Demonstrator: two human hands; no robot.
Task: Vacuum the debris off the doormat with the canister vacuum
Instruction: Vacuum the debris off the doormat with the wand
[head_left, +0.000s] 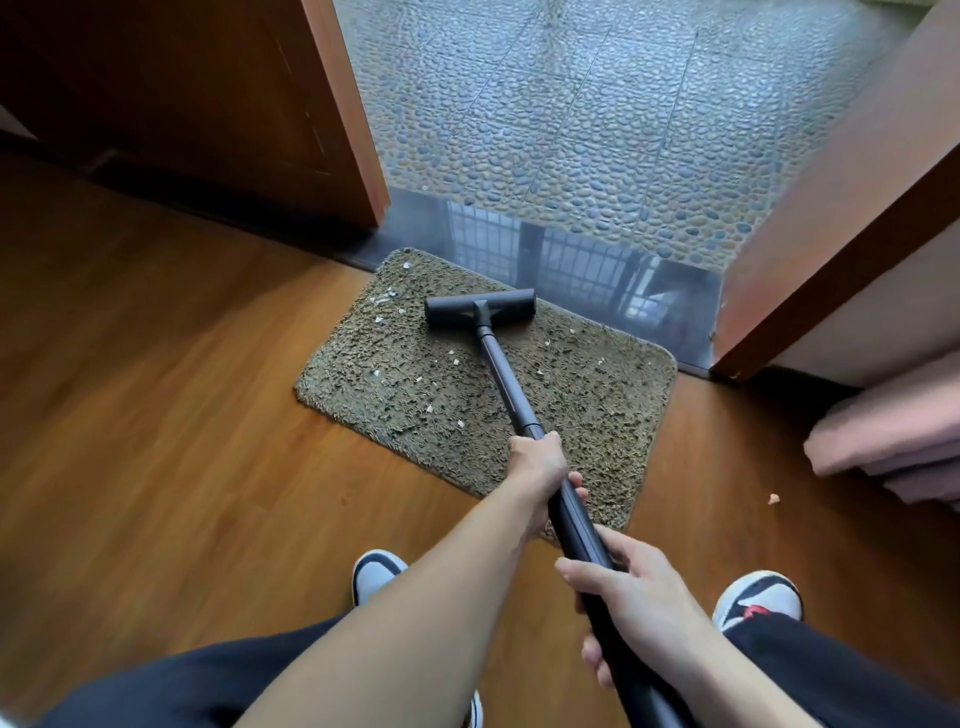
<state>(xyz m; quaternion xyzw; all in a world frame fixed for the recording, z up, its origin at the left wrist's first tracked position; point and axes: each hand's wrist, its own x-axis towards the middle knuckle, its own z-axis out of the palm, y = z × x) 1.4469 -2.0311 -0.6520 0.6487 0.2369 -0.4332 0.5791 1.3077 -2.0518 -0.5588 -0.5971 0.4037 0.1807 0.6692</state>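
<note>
**Slow, overlapping pulls, starting at the mat's far left corner**

The doormat (395, 384) lies on the wood floor (156, 415), its far edge against the dark threshold (571, 260). Pale debris (383, 299) is thickest at the mat's far left corner, and looser flecks are scattered over its left half and middle. The floor head (480, 307) sits flat on the pile near the middle of the mat's far edge, just right of that cluster. The wand (506, 384) slants back from it across the mat.

Above the mat's near edge the left hand (537, 462) wraps its fingers (577, 479) round the wand. The right hand (639, 592) closes fully round the wand further back, clear of the mat. The canister is out of view.

The head probably needs to slide left first to cover the corner cluster, then pull back toward the mat's near edge in slow lanes that overlap. The shaggy pile looks likely to hold fragments, so quick strokes may skip them. Keeping the head level and pressing lightly should stop the mat bunching or sliding on the smooth wood. One stray crumb (773, 499) lies on the floor well right of the mat and can be picked up last.
</note>
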